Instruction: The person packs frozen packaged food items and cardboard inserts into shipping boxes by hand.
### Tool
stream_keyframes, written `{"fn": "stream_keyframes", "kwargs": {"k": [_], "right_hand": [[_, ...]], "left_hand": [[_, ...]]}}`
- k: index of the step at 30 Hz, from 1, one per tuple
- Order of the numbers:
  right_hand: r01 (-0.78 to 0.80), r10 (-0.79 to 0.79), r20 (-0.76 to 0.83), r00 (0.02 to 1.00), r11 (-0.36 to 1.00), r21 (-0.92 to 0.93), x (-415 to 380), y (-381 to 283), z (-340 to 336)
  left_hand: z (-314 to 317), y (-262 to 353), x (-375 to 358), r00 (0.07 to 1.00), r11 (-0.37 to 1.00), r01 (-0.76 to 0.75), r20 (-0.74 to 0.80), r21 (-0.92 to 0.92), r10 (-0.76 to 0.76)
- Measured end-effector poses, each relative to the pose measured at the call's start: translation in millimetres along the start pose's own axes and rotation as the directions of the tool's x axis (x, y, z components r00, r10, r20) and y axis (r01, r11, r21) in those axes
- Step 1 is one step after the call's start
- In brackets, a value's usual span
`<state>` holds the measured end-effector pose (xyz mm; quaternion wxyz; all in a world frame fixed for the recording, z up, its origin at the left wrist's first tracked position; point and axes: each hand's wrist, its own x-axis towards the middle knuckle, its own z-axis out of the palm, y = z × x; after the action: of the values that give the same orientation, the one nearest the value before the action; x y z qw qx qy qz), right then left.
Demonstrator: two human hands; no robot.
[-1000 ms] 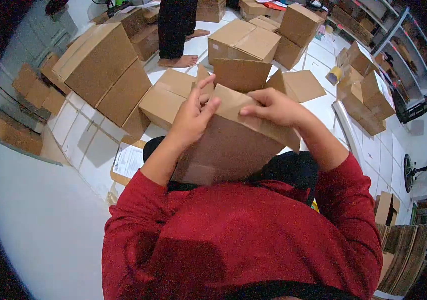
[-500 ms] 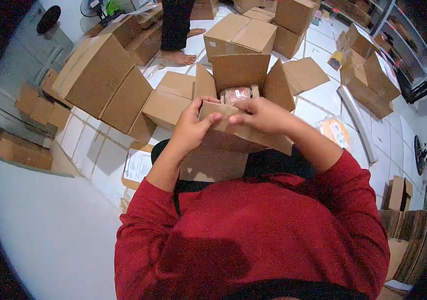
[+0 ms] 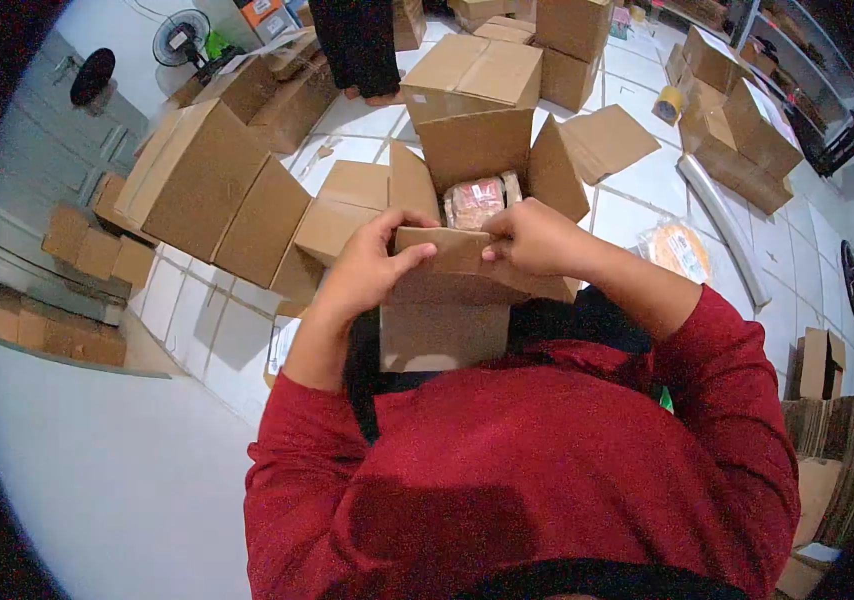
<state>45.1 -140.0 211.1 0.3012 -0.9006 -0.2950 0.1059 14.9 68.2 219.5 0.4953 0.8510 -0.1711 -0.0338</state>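
Before my lap stands an open cardboard box (image 3: 477,135) with its flaps raised. In it lies a plastic-wrapped package (image 3: 477,198) with a red label, and strips of cardboard edge show beside it. My left hand (image 3: 377,262) pinches the left end of a folded cardboard piece (image 3: 439,252), thumb on the near face and fingers behind. At the piece's right end, my right hand (image 3: 535,240) grips with curled fingers. The piece is held over the box's near side, partly overlapping the package in this view.
Closed cartons (image 3: 202,180) stand to the left, and another carton (image 3: 472,72) is behind the open box. A flat cardboard sheet (image 3: 612,140), a wrapped roll of tape (image 3: 675,252) and a long white tube (image 3: 725,230) lie on the right. A person's legs (image 3: 355,45) are at the back.
My hands have shifted slightly with the cardboard piece, and more of the package shows. The person at the back has stepped farther away. The view has tilted a little.
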Motion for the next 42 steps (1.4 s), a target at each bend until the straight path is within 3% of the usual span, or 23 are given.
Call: {"fn": "stream_keyframes", "kwargs": {"k": [1, 3, 4, 6, 9, 10, 12, 15, 19, 22, 25, 28, 30, 31, 35, 37, 42], "right_hand": [[0.003, -0.003, 0.0, 1.0, 1.0, -0.001, -0.5, -2.5, -2.0], [0.023, -0.018, 0.059, 0.998, 0.995, -0.092, -2.7, -20.5, -10.2], [0.025, -0.02, 0.063, 0.998, 0.995, -0.094, -0.8, -22.1, -11.0], [0.083, -0.056, 0.137, 0.989, 0.978, -0.193, 7.4, -21.8, -18.6], [0.122, -0.12, 0.027, 0.992, 0.99, -0.076, 10.2, -8.1, -40.3], [0.137, -0.127, 0.078, 0.989, 0.981, -0.137, 11.3, 0.0, -49.7], [0.168, -0.154, 0.144, 0.978, 0.982, -0.09, 13.1, 1.2, -60.2], [0.162, -0.139, 0.163, 0.977, 0.977, -0.141, 19.0, -4.5, -61.0], [0.148, -0.13, 0.106, 0.986, 0.973, -0.176, 21.6, -18.3, -66.1], [0.171, -0.163, 0.06, 0.985, 0.972, -0.164, 22.0, -23.3, -69.9], [0.128, -0.124, 0.035, 0.992, 0.975, -0.183, 25.3, -24.2, -64.7], [0.108, -0.094, 0.076, 0.993, 0.971, -0.213, 27.2, -29.8, -59.4], [0.177, -0.16, 0.092, 0.983, 0.958, -0.225, 23.3, -37.9, -59.7], [0.114, -0.089, 0.114, 0.989, 0.965, -0.236, 23.6, -39.7, -61.8], [0.216, -0.188, 0.124, 0.974, 0.937, -0.276, 19.7, -23.7, -71.9], [0.226, -0.201, 0.113, 0.973, 0.931, -0.287, 19.1, -20.7, -78.1], [0.142, -0.125, 0.087, 0.988, 0.964, -0.225, 10.4, -30.0, -93.5]], "left_hand": [[-3.4, 9.0, 2.6, 1.0, 1.0, -0.001, -0.003, 0.001, 0.001], [-8.3, 28.6, 7.6, 0.972, 0.95, -0.041, 0.232, 0.31, -0.033], [-8.4, 32.0, 10.0, 0.973, 0.951, -0.039, 0.228, 0.308, -0.034], [-9.4, 37.2, 15.7, 0.953, 0.698, -0.167, 0.296, 0.697, -0.067], [-21.2, 31.2, 23.0, 0.982, 0.767, -0.111, 0.187, 0.632, -0.012], [-24.9, 32.3, 23.6, 0.981, 0.764, -0.12, 0.193, 0.634, -0.006], [-31.0, 36.4, 21.7, 0.988, 0.782, -0.076, 0.15, 0.619, -0.023], [-33.8, 38.3, 19.3, 0.989, 0.768, -0.129, 0.14, 0.627, 0.051], [-36.1, 51.8, 15.4, 0.991, 0.749, -0.105, 0.133, 0.654, 0.022], [-38.3, 53.2, 16.7, 0.991, 0.715, -0.128, 0.114, 0.687, 0.068], [-31.3, 55.5, 17.9, 0.99, 0.596, -0.133, 0.138, 0.792, 0.037], [-3.2, 47.8, 20.1, 0.986, 0.554, -0.121, 0.036, 0.824, 0.163], [14.4, 36.4, 24.6, 0.903, 0.47, -0.067, -0.147, 0.88, 0.403], [12.1, 27.2, 30.6, 0.842, 0.423, -0.153, -0.106, 0.893, 0.528], [7.8, 21.7, 32.0, 0.852, 0.405, -0.134, -0.103, 0.904, 0.513], [3.7, 23.8, 33.9, 0.859, 0.477, -0.151, -0.124, 0.866, 0.496], [-2.9, 39.4, 37.0, 0.835, 0.424, -0.209, -0.065, 0.881, 0.547]]}}
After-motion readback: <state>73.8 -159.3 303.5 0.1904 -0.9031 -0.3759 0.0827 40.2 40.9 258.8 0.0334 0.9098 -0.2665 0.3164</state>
